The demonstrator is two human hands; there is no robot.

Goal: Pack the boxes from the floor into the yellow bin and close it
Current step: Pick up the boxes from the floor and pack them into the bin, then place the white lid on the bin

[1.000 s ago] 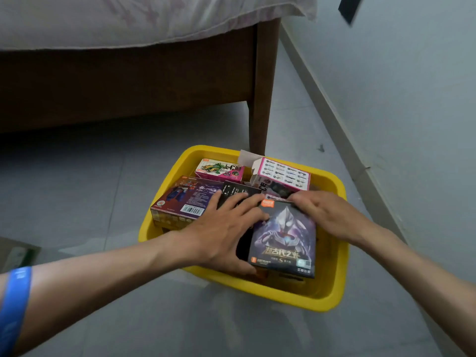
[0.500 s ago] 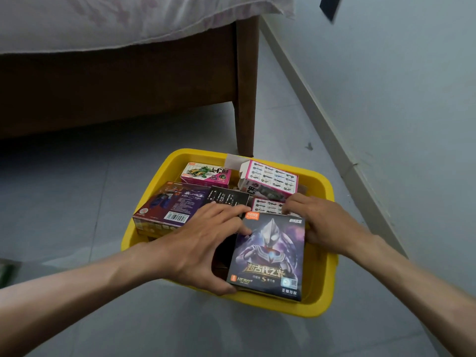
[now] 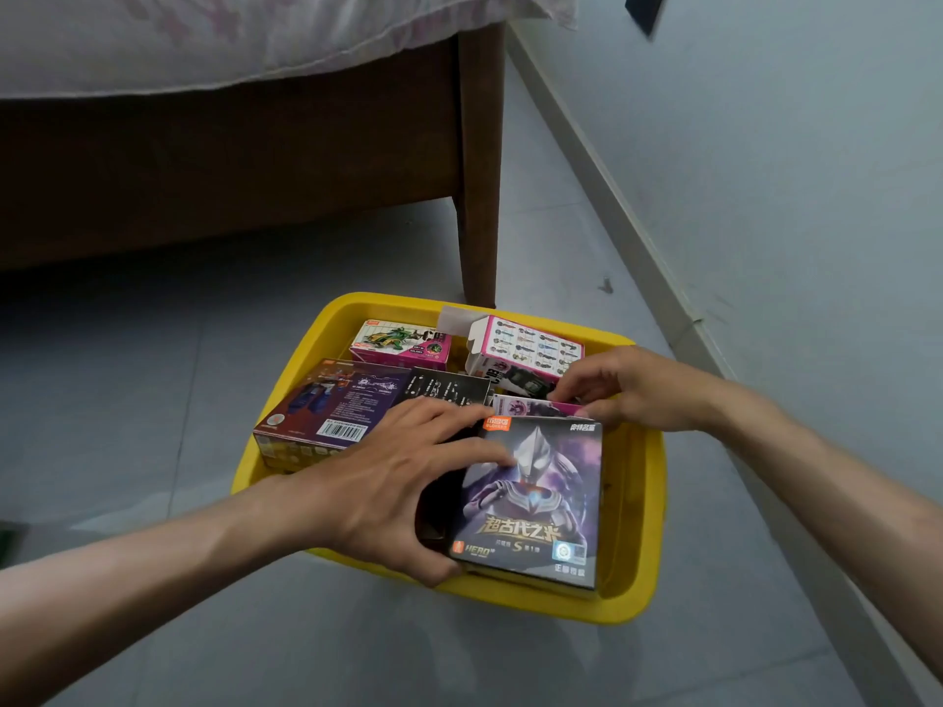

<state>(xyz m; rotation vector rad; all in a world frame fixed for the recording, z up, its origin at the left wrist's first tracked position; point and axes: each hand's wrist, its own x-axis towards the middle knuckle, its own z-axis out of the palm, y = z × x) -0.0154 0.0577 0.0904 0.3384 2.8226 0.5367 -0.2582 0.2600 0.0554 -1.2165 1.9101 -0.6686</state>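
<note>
Change since earlier frame: little has shifted; the right hand (image 3: 633,392) has been drawn back from the top edge of the purple card box toward the small box behind it, while the left hand (image 3: 408,482) has stayed spread on the same spot.
Left hand: laid flat, fingers splayed, pressing the left edge of the purple hero-printed cardboard box (image 3: 536,502), thumb hooked at its near corner.
Right hand: fingertips pinched on a small pink-edged box (image 3: 530,406) just behind the purple one.
Yellow plastic bin (image 3: 638,507): set on the grey tiled floor (image 3: 153,380) near a wooden bed leg (image 3: 477,196).
Bin contents: purple box nearest; a dark blue barcode box (image 3: 326,410) at left; a black box (image 3: 449,390) between; a pink dragon-printed box (image 3: 403,341) and a white-and-pink open-flapped box (image 3: 525,349) at the far side.
Progress: packing judged nearly finished; no boxes are seen on the visible floor.
Remaining: boxes to be settled level; closing not yet done, no lid in view.
</note>
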